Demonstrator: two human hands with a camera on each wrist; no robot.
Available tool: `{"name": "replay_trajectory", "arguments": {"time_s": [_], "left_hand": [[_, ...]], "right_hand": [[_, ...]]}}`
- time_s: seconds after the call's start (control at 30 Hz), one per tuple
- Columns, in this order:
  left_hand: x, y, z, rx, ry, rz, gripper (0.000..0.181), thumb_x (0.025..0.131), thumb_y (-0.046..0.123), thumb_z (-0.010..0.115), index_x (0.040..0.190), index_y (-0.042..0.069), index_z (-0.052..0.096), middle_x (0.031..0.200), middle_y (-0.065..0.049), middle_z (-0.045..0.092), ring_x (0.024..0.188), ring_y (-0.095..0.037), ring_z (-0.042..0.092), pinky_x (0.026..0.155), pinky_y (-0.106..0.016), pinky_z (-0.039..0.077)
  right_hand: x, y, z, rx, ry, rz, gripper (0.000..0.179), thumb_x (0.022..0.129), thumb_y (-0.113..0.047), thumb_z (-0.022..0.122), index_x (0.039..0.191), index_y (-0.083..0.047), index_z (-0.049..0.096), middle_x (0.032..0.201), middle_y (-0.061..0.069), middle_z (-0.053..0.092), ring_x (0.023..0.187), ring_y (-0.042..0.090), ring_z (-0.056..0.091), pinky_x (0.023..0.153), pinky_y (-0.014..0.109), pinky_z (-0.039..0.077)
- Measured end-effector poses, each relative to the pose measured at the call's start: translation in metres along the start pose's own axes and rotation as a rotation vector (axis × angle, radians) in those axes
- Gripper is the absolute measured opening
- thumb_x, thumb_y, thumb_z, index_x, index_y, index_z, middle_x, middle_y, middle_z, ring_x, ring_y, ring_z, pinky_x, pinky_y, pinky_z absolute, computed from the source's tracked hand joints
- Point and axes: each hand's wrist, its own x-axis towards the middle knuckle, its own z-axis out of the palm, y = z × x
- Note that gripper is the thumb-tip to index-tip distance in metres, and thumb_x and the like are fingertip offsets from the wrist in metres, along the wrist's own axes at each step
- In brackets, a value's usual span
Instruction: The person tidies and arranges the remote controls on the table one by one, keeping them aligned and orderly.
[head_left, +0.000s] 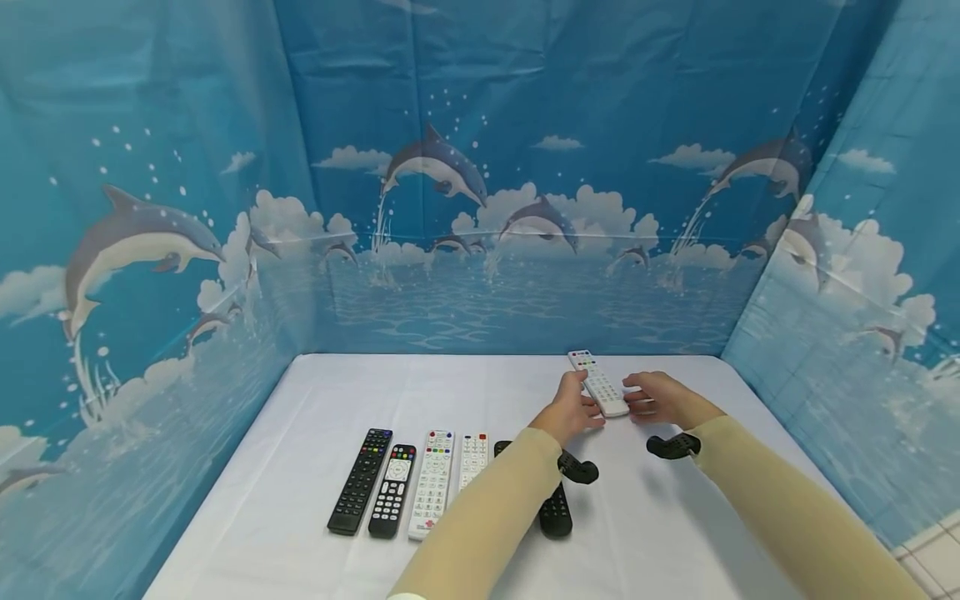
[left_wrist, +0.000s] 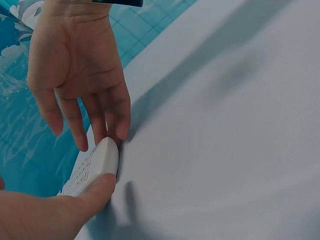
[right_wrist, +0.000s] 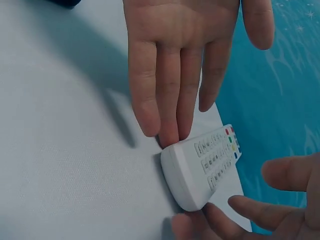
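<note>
A white remote control (head_left: pixel 600 385) with coloured buttons at its far end lies slanted near the back edge of the table, between both hands. My left hand (head_left: pixel 568 410) is at its left side, fingers extended, fingertips close by its near end. From the other side, my right hand (head_left: pixel 663 398) reaches in with loosely bent fingers, its tips right at the remote's near end. In the right wrist view the remote (right_wrist: pixel 200 165) shows its rounded near end, with the left hand's (right_wrist: pixel 180 65) straight fingers at one long side and the right hand's fingers (right_wrist: pixel 270 210) at the other.
Left of my left forearm, a row holds a long black remote (head_left: pixel 360 483), a black remote with pale buttons (head_left: pixel 392 492) and two white remotes (head_left: pixel 432 483). Part of a black remote (head_left: pixel 555 512) shows right of the forearm. Dolphin-printed sheets (head_left: pixel 510 300) wall the white table (head_left: pixel 255 500).
</note>
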Motion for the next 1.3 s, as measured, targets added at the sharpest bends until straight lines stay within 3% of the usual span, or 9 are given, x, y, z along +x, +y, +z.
{"name": "replay_trajectory", "arguments": {"time_s": [0.17,0.4,0.63,0.73,0.87,0.97,1.3], "left_hand": [[0.000,0.000,-0.001,-0.015,0.011,0.007,0.067,0.099,0.026,0.055,0.150,-0.009,0.030,0.136,-0.045,0.040,0.131,-0.056,0.041,0.109,-0.062,0.035],[-0.013,0.004,0.003,0.145,0.081,0.082,0.063,0.093,0.001,0.061,0.150,-0.003,0.034,0.112,-0.031,0.058,0.109,-0.039,0.062,0.097,-0.045,0.053],[-0.015,0.003,0.009,0.207,0.189,0.134,0.049,0.086,-0.018,0.061,0.133,-0.011,0.048,0.102,-0.024,0.063,0.098,-0.032,0.067,0.086,-0.041,0.058],[-0.015,0.004,0.010,0.202,0.191,0.145,0.044,0.084,-0.022,0.061,0.127,-0.015,0.053,0.102,-0.026,0.065,0.098,-0.034,0.068,0.084,-0.041,0.059],[-0.016,0.005,0.011,0.198,0.187,0.141,0.041,0.084,-0.023,0.061,0.125,-0.016,0.055,0.104,-0.027,0.067,0.103,-0.037,0.068,0.087,-0.043,0.058],[-0.017,0.006,0.011,0.246,0.200,0.141,0.040,0.085,-0.021,0.064,0.124,-0.013,0.058,0.105,-0.025,0.069,0.100,-0.034,0.069,0.087,-0.043,0.058],[-0.032,0.013,0.012,0.291,0.147,0.189,0.037,0.084,-0.019,0.067,0.120,-0.008,0.066,0.098,-0.019,0.070,0.094,-0.030,0.071,0.082,-0.040,0.060]], "right_hand": [[0.001,0.002,0.007,0.028,0.028,0.022,0.056,0.107,-0.020,0.041,0.152,0.009,0.025,0.140,0.030,0.040,0.102,0.030,0.058,0.091,0.039,0.055],[-0.008,0.005,0.007,0.043,-0.002,-0.007,0.052,0.104,-0.013,0.050,0.146,0.012,0.031,0.105,0.017,0.059,0.075,0.018,0.061,0.072,0.029,0.057],[-0.011,0.002,0.008,0.044,-0.045,-0.046,0.048,0.103,-0.012,0.055,0.142,0.013,0.041,0.098,0.012,0.063,0.074,0.015,0.062,0.070,0.025,0.057],[-0.014,0.001,0.008,0.053,-0.043,-0.049,0.049,0.103,-0.013,0.056,0.142,0.012,0.040,0.099,0.012,0.064,0.075,0.015,0.063,0.071,0.025,0.057],[-0.020,0.000,0.007,0.057,-0.054,-0.054,0.052,0.105,-0.013,0.053,0.148,0.010,0.036,0.113,0.017,0.064,0.083,0.016,0.065,0.075,0.026,0.058],[-0.026,-0.001,0.006,0.064,-0.076,-0.063,0.055,0.105,-0.012,0.052,0.151,0.009,0.032,0.119,0.018,0.062,0.088,0.018,0.064,0.078,0.028,0.058],[-0.043,-0.007,0.005,0.075,-0.106,-0.101,0.061,0.101,-0.005,0.057,0.153,0.009,0.028,0.115,0.014,0.061,0.091,0.020,0.066,0.082,0.030,0.059]]}}
